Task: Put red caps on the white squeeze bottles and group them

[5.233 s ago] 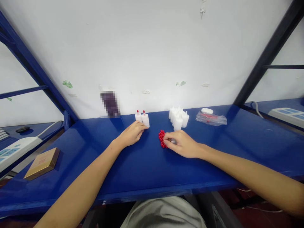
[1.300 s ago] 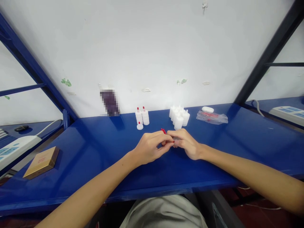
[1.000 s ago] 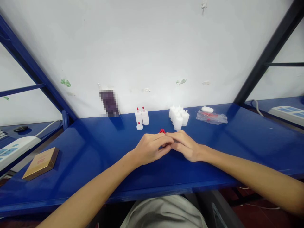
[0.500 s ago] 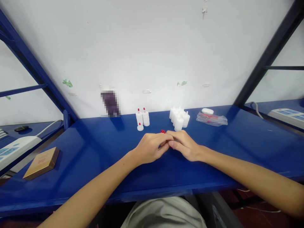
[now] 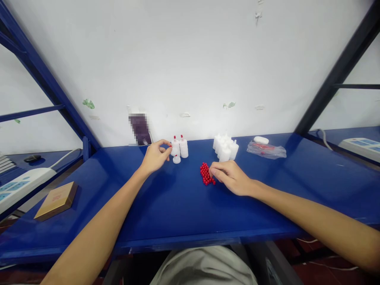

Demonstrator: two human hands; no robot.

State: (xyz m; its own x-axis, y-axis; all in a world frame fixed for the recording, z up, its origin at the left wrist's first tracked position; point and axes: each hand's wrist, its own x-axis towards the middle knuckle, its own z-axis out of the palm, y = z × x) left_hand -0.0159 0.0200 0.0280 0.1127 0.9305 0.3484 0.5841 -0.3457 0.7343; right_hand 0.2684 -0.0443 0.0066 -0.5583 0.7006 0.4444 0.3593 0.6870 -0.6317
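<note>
Grip: left hand point(image 5: 156, 155) pinches a red cap point(image 5: 170, 146); right hand's point(image 5: 233, 179) hold unclear, beside loose red caps point(image 5: 204, 173).

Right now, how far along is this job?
Seemingly done: two tall red-tipped white pieces and a short one. In hand: the left hand holds a red-tipped item, partly hidden. Apparently remaining: white pieces without red tips and loose red beads by the right hand.

Near frame centre on the surface point(image 5: 166, 206) — pair of bottles point(image 5: 179, 148), capped piece point(image 5: 176, 159) just before it. Right of these, caps point(image 5: 206, 174), with bottle cluster point(image 5: 225, 148) behind and slightly right. Farther right, bag point(image 5: 266, 150), oval case point(image 5: 261, 140) just behind — box point(image 5: 56, 200) at lower left of the frame.
</note>
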